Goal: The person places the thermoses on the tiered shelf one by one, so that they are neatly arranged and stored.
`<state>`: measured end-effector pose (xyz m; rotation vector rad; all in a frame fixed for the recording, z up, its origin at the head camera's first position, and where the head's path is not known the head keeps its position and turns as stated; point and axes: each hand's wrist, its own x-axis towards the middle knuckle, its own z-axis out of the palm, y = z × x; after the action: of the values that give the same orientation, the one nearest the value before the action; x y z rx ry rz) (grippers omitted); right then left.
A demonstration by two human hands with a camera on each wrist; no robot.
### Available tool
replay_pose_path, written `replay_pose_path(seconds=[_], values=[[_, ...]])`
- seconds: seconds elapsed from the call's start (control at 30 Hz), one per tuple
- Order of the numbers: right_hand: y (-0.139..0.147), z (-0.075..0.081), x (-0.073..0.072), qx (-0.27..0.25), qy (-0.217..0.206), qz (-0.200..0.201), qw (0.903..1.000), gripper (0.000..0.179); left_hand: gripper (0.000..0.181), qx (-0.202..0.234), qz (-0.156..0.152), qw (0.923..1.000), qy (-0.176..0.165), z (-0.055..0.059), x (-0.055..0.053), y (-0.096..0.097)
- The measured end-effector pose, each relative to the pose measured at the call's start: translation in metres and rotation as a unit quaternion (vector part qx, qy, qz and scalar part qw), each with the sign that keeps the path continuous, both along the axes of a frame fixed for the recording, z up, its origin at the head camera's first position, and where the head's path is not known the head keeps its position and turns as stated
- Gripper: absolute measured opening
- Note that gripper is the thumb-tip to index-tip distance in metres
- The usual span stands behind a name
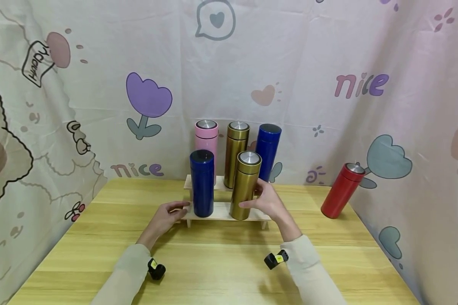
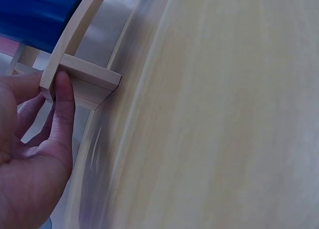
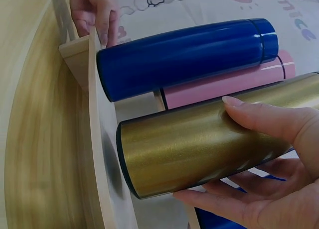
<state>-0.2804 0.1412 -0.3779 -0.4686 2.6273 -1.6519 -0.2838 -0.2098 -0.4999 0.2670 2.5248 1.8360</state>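
My right hand (image 1: 270,202) grips a gold thermos bottle (image 1: 243,186) upright from its right side, thumb across the front and fingers behind. The bottle's base is at the right part of the lower step of a wooden two-step stand (image 1: 222,209); whether it fully rests there I cannot tell. My left hand (image 2: 35,154) pinches the left end of that step between thumb and fingers. Beside the gold bottle on the lower step stands a blue thermos bottle (image 3: 184,57). Along the upper step are a pink bottle (image 1: 206,133), another gold bottle (image 1: 234,148) and another blue one (image 1: 268,148).
A red thermos bottle (image 1: 342,190) stands on the wooden table (image 1: 221,271) at the far right, near the edge. Behind the table hangs a printed cloth (image 1: 305,51). A small black device (image 1: 276,259) sits by my right sleeve, and a similar one (image 1: 156,269) by my left.
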Motion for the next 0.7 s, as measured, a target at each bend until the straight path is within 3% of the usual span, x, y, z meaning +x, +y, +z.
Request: replay_pose_path(seconds=[0.37, 0.7], values=[[-0.012, -0.004, -0.001, 0.011, 0.002, -0.009, 0.9999, 0.071, 0.041, -0.009, 0.009, 0.9998, -0.014, 0.004, 0.003, 0.001], [-0.02, -0.008, -0.004, 0.007, 0.009, -0.02, 0.9997, 0.072, 0.04, -0.014, 0.011, 0.9998, -0.004, 0.004, 0.003, 0.002]])
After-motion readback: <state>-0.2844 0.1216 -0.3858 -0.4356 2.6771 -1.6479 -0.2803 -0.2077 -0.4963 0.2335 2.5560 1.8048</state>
